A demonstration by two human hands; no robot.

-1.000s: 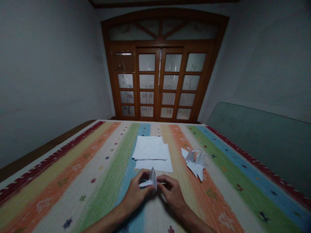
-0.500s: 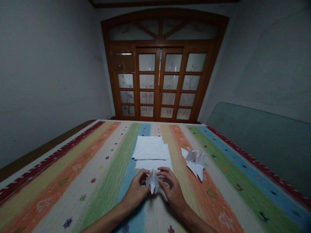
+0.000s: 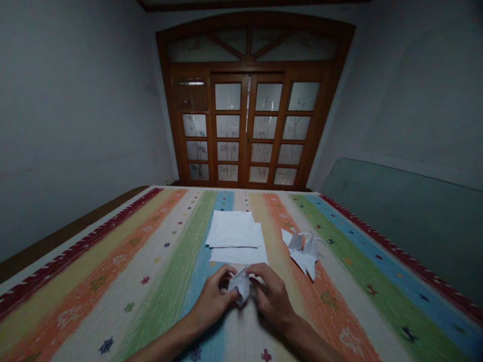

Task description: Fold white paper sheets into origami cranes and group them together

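A folded white paper (image 3: 240,285) is held between both hands, just ahead of the wrists and above the striped cloth (image 3: 94,311); its exact shape is partly hidden by the fingers. The left hand (image 3: 213,300) grasps its left side with curled fingers, and the right hand (image 3: 273,300) grasps its right side from above. Directly beyond the hands lies a stack of white sheets (image 3: 234,237), slightly uneven at the edges. Beyond the right hand, and right of the stack, stand two paper cranes (image 3: 303,254), touching each other. The cloth has lengthwise bands of color. Far beyond the hands stand wooden doors (image 3: 245,125) with frosted panes.
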